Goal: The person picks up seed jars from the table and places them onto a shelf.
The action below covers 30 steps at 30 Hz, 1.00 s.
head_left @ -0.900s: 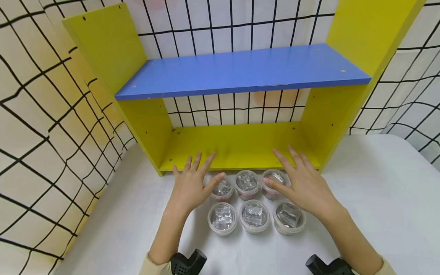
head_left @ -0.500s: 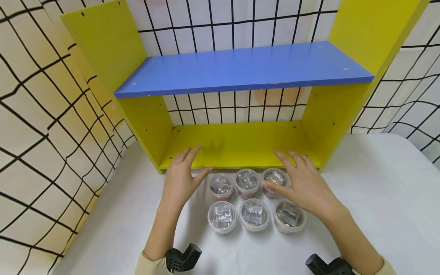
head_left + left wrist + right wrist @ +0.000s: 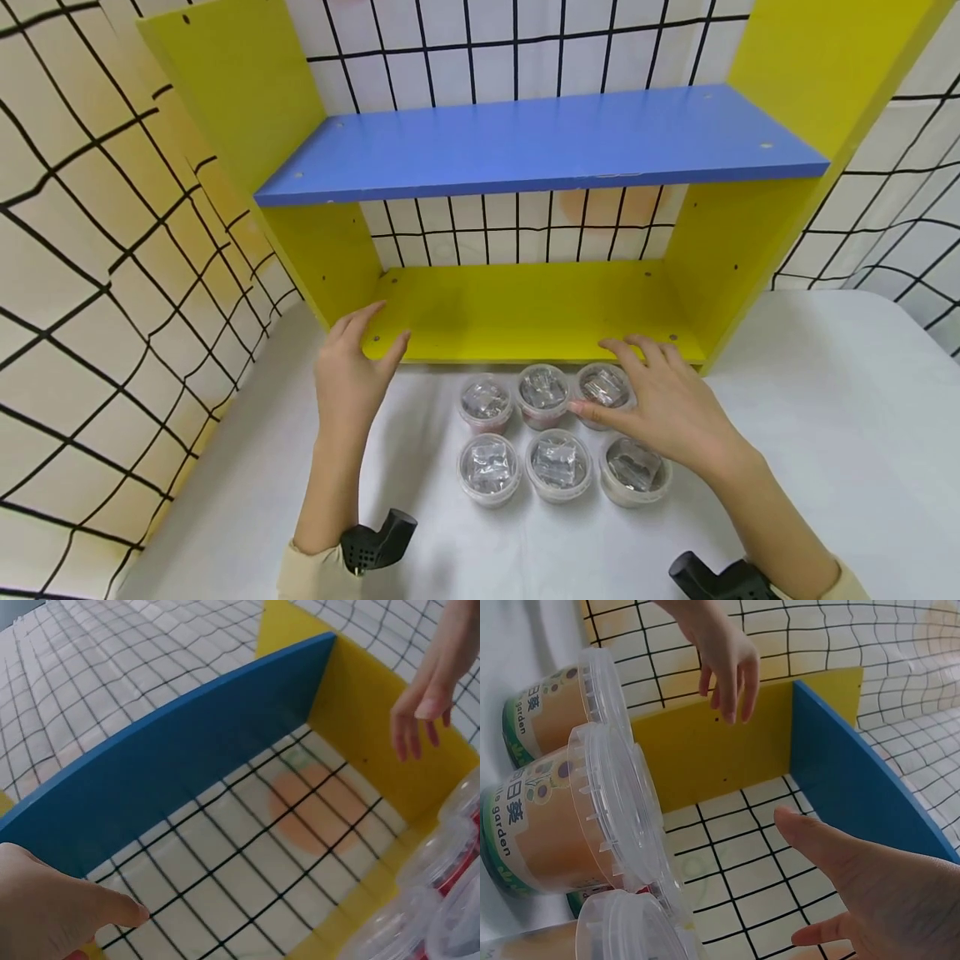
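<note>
**Desk:** Fingers first — how do they lie?

**Photographer:** Fingers of the right hand (image 3: pixel 667 408) are straight and spread, holding nothing, palm down over the back right tub (image 3: pixel 603 386) of six clear-lidded tubs on the white table (image 3: pixel 825 433). The thumb tip sits at that tub's left edge; whether skin meets the lid cannot be told from the head view. The left hand (image 3: pixel 352 375) is likewise loose and empty, fingers apart, its fingertips just over the front left corner of the yellow shelf floor (image 3: pixel 525 308).

**Desk:** Where are the tubs in relation to each hand?

**Photographer:** They stand in two rows of three, the rows running left to right, parallel to the shelf's front edge and just before it. The back middle tub (image 3: pixel 543 390) and back left tub (image 3: pixel 486 402) lie to the left of the right hand; the front right tub (image 3: pixel 634 467) is partly under its wrist. From the left hand, the whole group lies to the right and toward the person, apart from it. The right hand is plainly the nearer.

**Desk:** And the shelf?

**Photographer:** A blue board (image 3: pixel 540 142) spans the yellow sides above the open lower bay, directly beyond the tubs.
</note>
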Motion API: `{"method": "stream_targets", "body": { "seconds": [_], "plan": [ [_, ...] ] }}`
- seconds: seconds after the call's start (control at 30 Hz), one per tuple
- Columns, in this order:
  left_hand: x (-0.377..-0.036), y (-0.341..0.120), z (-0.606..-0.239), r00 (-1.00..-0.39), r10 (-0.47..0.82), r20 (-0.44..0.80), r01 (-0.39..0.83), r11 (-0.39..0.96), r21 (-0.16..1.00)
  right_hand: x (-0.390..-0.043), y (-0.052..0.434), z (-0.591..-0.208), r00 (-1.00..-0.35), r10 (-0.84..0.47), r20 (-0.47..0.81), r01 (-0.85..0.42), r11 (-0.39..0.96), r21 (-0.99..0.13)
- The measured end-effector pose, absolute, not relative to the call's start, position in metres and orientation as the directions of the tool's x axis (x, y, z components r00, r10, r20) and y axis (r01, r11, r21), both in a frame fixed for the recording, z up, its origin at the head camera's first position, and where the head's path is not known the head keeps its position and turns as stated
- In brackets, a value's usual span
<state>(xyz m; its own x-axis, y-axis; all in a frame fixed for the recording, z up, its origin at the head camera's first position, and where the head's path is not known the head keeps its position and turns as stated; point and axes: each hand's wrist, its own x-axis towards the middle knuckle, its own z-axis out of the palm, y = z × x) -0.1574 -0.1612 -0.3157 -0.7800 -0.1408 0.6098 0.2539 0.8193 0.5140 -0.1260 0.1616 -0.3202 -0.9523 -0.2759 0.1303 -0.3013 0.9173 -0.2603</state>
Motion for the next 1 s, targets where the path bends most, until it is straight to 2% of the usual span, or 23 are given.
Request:
{"method": "stream_targets", "body": {
  "seconds": [0.3,0.8,1.0],
  "plan": [
    [-0.156,-0.19,-0.313,-0.75,-0.245,0.615,0.186,0.813,0.551,-0.123,0.161,-0.319,-0.96,-0.263,0.098,-0.28,0.916,-0.286],
    [-0.159,-0.21,-0.314,-0.705,-0.362,0.61,0.119,0.787,0.605,-0.119,0.16,-0.312,-0.956,-0.286,0.06,-0.29,0.903,-0.316],
    [-0.165,-0.218,-0.32,-0.711,-0.435,0.553,0.058,0.747,0.662,-0.117,0.159,-0.311,-0.954,-0.298,0.027,-0.289,0.896,-0.337]
  ]
}}
